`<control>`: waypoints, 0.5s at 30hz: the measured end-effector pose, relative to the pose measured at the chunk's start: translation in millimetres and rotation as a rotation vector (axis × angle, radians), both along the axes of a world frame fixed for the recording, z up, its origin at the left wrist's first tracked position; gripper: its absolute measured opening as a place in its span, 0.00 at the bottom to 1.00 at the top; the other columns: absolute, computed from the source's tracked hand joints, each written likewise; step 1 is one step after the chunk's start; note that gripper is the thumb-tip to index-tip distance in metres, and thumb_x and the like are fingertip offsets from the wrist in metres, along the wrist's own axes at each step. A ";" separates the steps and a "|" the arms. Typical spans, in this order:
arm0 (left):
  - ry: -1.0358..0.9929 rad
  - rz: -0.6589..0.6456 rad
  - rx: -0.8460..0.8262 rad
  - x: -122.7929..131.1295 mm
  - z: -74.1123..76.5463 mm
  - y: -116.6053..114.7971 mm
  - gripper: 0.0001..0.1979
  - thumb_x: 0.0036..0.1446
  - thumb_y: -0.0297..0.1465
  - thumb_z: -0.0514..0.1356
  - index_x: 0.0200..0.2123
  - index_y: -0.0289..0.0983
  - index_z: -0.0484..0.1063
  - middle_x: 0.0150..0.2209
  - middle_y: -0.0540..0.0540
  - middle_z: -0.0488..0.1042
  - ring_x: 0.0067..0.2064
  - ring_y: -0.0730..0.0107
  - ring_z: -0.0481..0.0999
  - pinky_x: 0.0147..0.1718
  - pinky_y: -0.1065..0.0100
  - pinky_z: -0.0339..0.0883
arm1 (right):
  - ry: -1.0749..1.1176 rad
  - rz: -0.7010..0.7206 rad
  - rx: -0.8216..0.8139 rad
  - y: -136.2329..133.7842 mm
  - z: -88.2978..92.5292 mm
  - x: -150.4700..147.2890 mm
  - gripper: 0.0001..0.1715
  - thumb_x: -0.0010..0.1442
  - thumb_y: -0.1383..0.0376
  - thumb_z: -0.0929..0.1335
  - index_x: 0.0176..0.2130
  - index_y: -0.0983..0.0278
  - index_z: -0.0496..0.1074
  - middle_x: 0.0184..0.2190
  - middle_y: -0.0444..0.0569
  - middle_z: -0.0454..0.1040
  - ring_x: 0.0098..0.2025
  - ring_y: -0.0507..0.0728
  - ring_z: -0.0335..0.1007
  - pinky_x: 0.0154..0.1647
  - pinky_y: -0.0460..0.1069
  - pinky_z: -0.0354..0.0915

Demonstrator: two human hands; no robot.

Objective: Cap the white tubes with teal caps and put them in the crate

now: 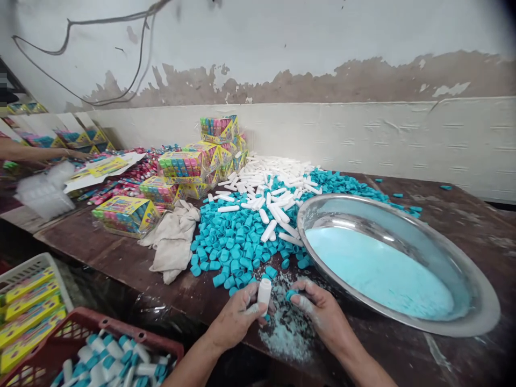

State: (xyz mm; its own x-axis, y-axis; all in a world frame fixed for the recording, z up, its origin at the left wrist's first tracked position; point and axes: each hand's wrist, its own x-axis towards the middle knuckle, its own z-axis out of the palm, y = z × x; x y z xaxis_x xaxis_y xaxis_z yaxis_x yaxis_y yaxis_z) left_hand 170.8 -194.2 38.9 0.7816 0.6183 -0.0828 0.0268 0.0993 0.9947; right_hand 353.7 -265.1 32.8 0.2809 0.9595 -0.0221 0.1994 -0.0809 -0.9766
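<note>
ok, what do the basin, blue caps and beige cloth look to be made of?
Basin: metal, probably stainless steel; polished, bright glints on its inner wall.
Blue caps: likely moulded plastic, low sheen; uniform hollow shapes.
Beige cloth: matte fabric, soft folds; fibre unclear.

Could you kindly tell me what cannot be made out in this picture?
All in the head view:
- Tube's lower end: hidden by the left hand.
- Part of the cap: hidden by the right hand.
- Rest of the red crate: cut off by the bottom edge.
- Small print on the boxes: too small and blurred.
</note>
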 end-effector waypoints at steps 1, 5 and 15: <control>0.018 -0.015 0.033 1.0 1.0 0.0 0.11 0.54 0.36 0.55 0.36 0.33 0.65 0.32 0.46 0.68 0.35 0.69 0.67 0.30 0.70 0.66 | 0.088 -0.009 -0.036 0.1 1.5 1.0 0.12 0.48 0.56 0.68 0.29 0.62 0.66 0.19 0.41 0.65 0.23 0.53 0.61 0.27 0.48 0.60; 0.060 -0.094 0.098 7.3 5.3 -1.6 0.10 0.53 0.34 0.54 0.35 0.33 0.67 0.30 0.49 0.66 0.32 0.71 0.66 0.29 0.72 0.65 | 0.336 0.045 0.026 -1.3 15.6 -2.9 0.14 0.53 0.54 0.66 0.33 0.61 0.61 0.20 0.40 0.66 0.22 0.52 0.61 0.26 0.47 0.60; 0.181 -0.190 -0.028 13.9 -1.6 -3.5 0.08 0.50 0.34 0.53 0.31 0.35 0.62 0.25 0.51 0.64 0.24 0.74 0.63 0.23 0.73 0.58 | 0.129 -0.051 0.068 -4.2 12.0 2.1 0.11 0.50 0.58 0.68 0.29 0.64 0.66 0.23 0.40 0.64 0.28 0.51 0.58 0.32 0.46 0.57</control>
